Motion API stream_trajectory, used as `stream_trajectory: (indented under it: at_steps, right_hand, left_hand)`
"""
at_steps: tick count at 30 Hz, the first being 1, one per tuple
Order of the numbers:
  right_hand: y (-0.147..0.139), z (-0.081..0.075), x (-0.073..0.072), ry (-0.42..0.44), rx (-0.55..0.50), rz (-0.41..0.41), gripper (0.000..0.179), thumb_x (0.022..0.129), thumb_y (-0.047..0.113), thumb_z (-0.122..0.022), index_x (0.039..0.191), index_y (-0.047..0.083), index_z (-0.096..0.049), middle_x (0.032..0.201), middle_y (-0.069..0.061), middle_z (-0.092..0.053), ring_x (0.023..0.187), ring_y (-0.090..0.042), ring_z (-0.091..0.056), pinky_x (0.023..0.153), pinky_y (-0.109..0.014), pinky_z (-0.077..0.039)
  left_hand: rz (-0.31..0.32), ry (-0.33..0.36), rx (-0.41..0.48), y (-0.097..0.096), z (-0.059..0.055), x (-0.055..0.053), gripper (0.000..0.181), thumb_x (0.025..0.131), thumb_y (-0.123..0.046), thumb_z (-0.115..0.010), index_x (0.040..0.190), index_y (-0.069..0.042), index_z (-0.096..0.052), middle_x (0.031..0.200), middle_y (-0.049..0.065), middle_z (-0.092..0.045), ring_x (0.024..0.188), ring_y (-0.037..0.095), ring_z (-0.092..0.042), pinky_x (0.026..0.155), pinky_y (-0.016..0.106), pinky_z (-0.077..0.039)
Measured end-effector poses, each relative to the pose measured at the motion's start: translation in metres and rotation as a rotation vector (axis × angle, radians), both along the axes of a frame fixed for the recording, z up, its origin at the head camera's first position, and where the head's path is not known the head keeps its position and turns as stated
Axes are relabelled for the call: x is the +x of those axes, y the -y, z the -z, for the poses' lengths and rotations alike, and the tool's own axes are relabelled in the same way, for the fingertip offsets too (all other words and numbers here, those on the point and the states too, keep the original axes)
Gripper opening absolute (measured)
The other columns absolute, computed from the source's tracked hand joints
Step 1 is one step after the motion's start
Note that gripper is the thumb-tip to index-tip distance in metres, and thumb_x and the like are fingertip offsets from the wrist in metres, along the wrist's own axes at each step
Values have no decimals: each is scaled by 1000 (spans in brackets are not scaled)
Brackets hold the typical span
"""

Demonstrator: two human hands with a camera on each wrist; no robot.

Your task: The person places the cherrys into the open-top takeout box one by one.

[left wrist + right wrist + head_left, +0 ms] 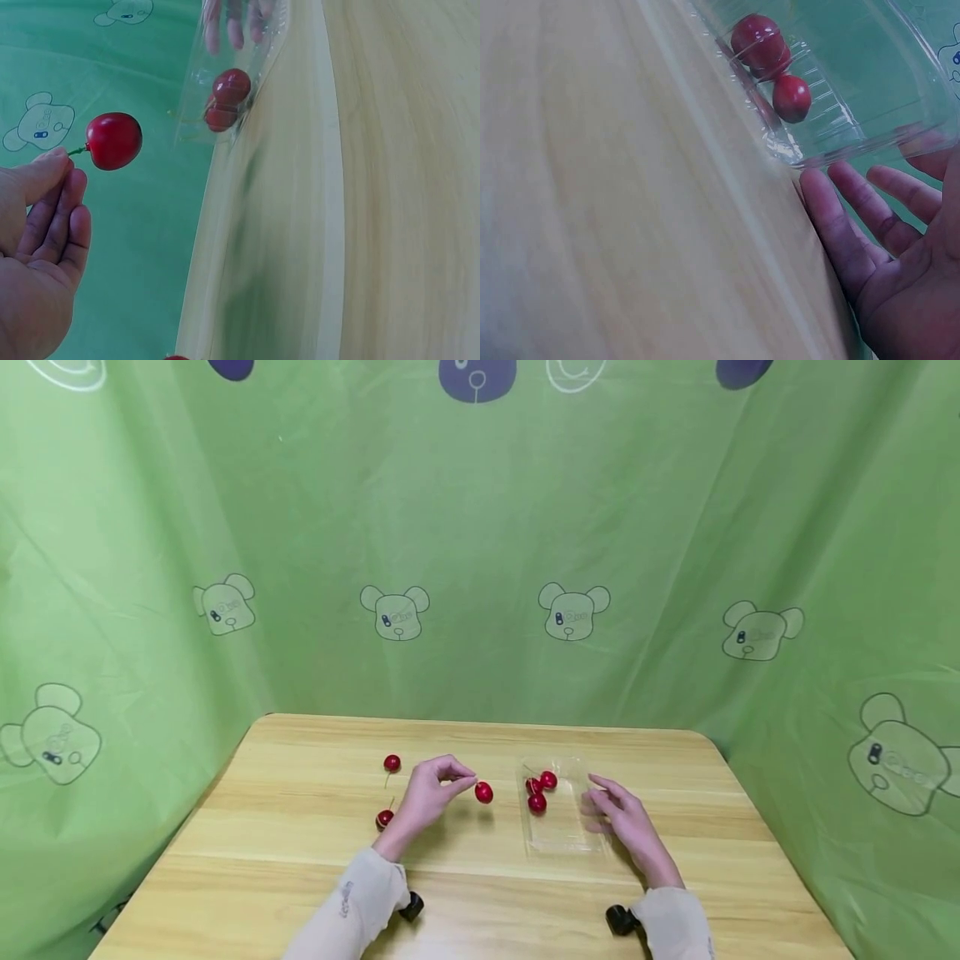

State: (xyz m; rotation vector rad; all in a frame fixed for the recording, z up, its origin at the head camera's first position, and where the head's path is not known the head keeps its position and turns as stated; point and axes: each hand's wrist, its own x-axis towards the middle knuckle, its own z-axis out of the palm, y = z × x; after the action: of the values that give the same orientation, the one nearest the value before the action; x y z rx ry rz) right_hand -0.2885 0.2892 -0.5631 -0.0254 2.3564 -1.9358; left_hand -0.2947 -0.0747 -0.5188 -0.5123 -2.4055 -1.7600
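My left hand [429, 793] pinches a red cherry [483, 792] by its green stem, between thumb and fingertips. The cherry [114, 141] hangs over the table, a short way left of a clear plastic box [562, 842]. Inside the box lie 3 cherries [791, 98], grouped toward its left side. At the box's right wall is my right hand [628, 822], its fingers [870, 202] mostly straight and spread close to the plastic; whether they touch it I cannot tell.
Two more cherries lie on the wooden table [247, 827] left of the left hand: a far one [392, 763] with its stem, and a nearer one [384, 819] partly behind the wrist. A green curtain [480, 677] with bear prints stands behind and at both sides.
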Motion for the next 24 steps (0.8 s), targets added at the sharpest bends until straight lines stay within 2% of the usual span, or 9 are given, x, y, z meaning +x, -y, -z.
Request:
stream_trajectory:
  at_steps: [5, 11, 16, 24]
  right_hand:
    - [-1, -3, 1, 3, 5, 2, 54, 112, 29, -48, 159, 5, -36, 139, -30, -54, 105, -16, -71, 86, -33, -63]
    - [0, -5, 3, 0, 16, -4, 55, 112, 30, -48, 159, 5, -35, 140, -30, -53, 108, -19, -70, 86, -32, -63]
    - [1, -3, 1, 1, 15, -9, 56, 112, 31, -48, 159, 5, -35, 141, -30, -53, 107, -18, -71, 85, -32, -63]
    - [1, 0, 0, -4, -1, -6, 56, 111, 31, -51, 158, 4, -37, 136, -29, -56, 100, -16, -72, 81, -33, -64]
  left_hand:
    - [-4, -7, 16, -8, -1, 0, 5, 92, -18, -79, 96, -18, -77, 95, -2, -78, 89, 12, -70, 79, 25, -58]
    - [-6, 0, 20, -22, -2, -1, 5, 92, -19, -79, 97, -19, -77, 96, -4, -77, 90, 11, -70, 79, 25, -58]
    - [18, 14, 28, -35, -3, 2, 7, 91, -18, -79, 98, -17, -77, 97, -2, -78, 88, 9, -70, 80, 25, -59]
    - [41, -6, 38, -53, 0, 3, 7, 91, -15, -80, 97, -16, -77, 96, -1, -78, 85, 7, -69, 77, 24, -59]
